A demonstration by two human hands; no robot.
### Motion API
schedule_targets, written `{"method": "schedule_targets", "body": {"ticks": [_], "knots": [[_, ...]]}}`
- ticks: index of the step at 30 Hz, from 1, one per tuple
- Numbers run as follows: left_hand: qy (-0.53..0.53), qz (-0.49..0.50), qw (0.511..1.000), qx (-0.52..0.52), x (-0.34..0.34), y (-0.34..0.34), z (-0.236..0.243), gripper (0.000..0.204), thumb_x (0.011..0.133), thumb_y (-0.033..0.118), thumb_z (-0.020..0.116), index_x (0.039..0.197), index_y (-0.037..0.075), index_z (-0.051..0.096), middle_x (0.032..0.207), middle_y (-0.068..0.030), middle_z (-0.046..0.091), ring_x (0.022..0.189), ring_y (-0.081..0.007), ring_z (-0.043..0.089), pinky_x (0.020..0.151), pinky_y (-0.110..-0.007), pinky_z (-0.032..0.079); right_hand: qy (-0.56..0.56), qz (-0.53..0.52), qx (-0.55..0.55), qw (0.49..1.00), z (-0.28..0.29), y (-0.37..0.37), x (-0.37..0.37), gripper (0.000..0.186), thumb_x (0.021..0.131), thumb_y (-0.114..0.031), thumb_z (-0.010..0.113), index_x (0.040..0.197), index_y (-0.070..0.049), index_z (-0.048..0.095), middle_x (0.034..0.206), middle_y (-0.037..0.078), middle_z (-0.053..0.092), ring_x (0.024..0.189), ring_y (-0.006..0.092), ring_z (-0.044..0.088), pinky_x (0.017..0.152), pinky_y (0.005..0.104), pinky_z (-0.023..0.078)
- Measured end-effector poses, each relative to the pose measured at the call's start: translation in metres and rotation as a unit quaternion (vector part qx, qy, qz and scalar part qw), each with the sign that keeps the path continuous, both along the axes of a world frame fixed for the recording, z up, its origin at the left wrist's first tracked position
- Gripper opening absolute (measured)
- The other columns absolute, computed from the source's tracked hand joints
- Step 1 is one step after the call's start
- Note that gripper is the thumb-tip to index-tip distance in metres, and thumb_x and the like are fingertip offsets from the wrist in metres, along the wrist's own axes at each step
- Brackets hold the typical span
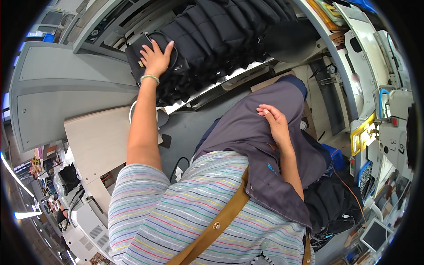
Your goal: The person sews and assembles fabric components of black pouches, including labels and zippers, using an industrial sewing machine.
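Note:
My left hand (155,58) reaches far forward, its fingers spread over the left end of a long row of black quilted fabric pieces (207,33). The palm seems to rest on the cloth. A thin dark cord (176,49) loops beside the fingers. My right hand (277,124) hovers over or rests on my lap, above a dark grey apron (247,119). Its fingers are loosely bent, with nothing visible in them.
The black pieces lie on a machine bed with a pale edge (229,81). A grey panel (75,88) and a wooden board (97,141) stand at left. Sewing-type machinery (393,128) is at right. A black bundle (331,198) lies beside me.

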State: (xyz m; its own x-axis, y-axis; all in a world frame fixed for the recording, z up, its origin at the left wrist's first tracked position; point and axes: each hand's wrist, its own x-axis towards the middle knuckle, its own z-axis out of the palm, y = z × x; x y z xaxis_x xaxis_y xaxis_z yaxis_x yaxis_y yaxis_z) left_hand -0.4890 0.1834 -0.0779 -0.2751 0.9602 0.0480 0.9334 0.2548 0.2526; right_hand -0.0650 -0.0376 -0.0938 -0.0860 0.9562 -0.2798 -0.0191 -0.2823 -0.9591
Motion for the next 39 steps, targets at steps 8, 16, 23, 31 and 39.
{"method": "schedule_targets", "body": {"ticks": [8, 16, 23, 31, 39], "knots": [[0.036, 0.023, 0.999, 0.014, 0.003, 0.006, -0.013, 0.100, 0.091, 0.076, 0.044, 0.158, 0.004, 0.025, 0.158, -0.0376, 0.019, 0.148, -0.0537, 0.019, 0.118, -0.059, 0.021, 0.012, -0.011, 0.004, 1.000, -0.003, -0.003, 0.006, 0.029, 0.103, -0.013, 0.053, 0.122, 0.005, 0.064, 0.111, 0.012, 0.071, 0.102, 0.0157, 0.066, 0.094, 0.0279, 0.049], [-0.148, -0.226, 0.902, 0.336, 0.147, -0.037, 0.101, 0.039, 0.095, 0.022, 0.066, 0.127, 0.001, 0.063, 0.139, -0.0178, 0.059, 0.130, -0.0343, 0.055, 0.111, -0.041, 0.040, -0.124, -0.171, 0.118, 0.970, 0.033, -0.033, 0.063, 0.023, 0.102, -0.010, 0.054, 0.113, 0.002, 0.069, 0.110, 0.008, 0.070, 0.105, 0.0157, 0.066, 0.092, 0.0276, 0.049], [-0.514, -0.514, 0.687, 0.015, 0.292, -0.155, 0.106, 0.022, 0.098, -0.005, 0.049, 0.109, -0.006, 0.068, 0.114, -0.0188, 0.070, 0.109, -0.0298, 0.066, 0.099, -0.038, 0.049, -0.328, -0.232, 0.042, 0.915, 0.083, -0.138, 0.157, 0.029, 0.101, -0.022, 0.059, 0.119, -0.002, 0.067, 0.111, 0.014, 0.070, 0.105, 0.0271, 0.068, 0.092, 0.0345, 0.051], [-0.438, -0.873, 0.213, -0.011, 0.409, -0.240, 0.247, 0.021, 0.082, 0.008, 0.068, 0.103, 0.007, 0.070, 0.096, -0.0097, 0.075, 0.085, -0.0259, 0.071, 0.068, -0.033, 0.054, -0.546, -0.376, -0.114, 0.739, 0.179, -0.319, 0.192, 0.034, 0.094, -0.029, 0.064, 0.115, -0.003, 0.070, 0.113, 0.017, 0.071, 0.106, 0.0344, 0.067, 0.092, 0.0402, 0.052], [-0.566, -0.748, 0.248, 0.244, 0.426, -0.294, 0.269, 0.028, 0.090, 0.033, 0.070, 0.089, 0.007, 0.081, 0.083, -0.0002, 0.076, 0.077, -0.0092, 0.068, 0.067, -0.019, 0.055, -0.537, -0.536, -0.269, 0.594, 0.193, -0.407, 0.260, 0.035, 0.095, -0.035, 0.062, 0.115, -0.008, 0.072, 0.100, 0.015, 0.074, 0.096, 0.0303, 0.071, 0.086, 0.0363, 0.053]]}}
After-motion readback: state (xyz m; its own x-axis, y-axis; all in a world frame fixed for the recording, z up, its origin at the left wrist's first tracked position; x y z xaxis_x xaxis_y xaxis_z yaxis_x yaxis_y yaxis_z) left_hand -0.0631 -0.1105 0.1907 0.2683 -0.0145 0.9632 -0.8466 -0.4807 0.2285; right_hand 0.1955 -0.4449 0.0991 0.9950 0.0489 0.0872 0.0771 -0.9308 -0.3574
